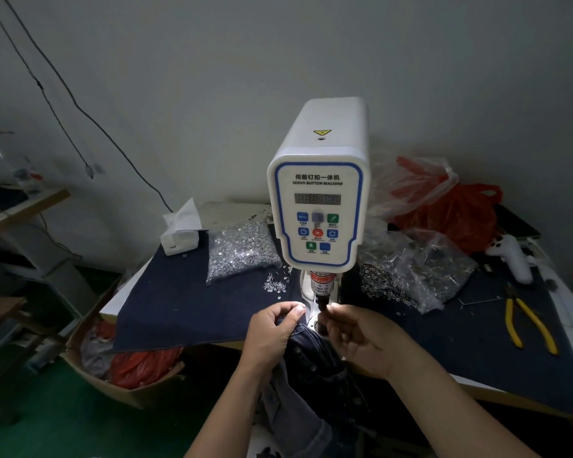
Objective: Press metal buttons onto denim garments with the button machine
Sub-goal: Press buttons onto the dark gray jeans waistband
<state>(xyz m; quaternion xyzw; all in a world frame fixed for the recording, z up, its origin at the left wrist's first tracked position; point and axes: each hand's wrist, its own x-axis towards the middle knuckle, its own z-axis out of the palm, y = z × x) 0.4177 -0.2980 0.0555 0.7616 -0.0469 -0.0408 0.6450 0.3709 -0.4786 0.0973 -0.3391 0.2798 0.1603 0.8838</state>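
Holding the denim garment point(306, 355) pinched in the left hand point(272, 338), right hand point(361, 338) fingers curled at the button machine point(318, 206) die, grip unclear, should have stayed clear.

Button machine point(318, 206) stands directly behind the fingers point(290, 314). Bag of studs point(242, 252) and tissue pack point(181, 238) lie behind-left of them; bag of buttons point(414, 276) and pliers point(526, 322) right. Denim garment point(311, 358) hangs below.
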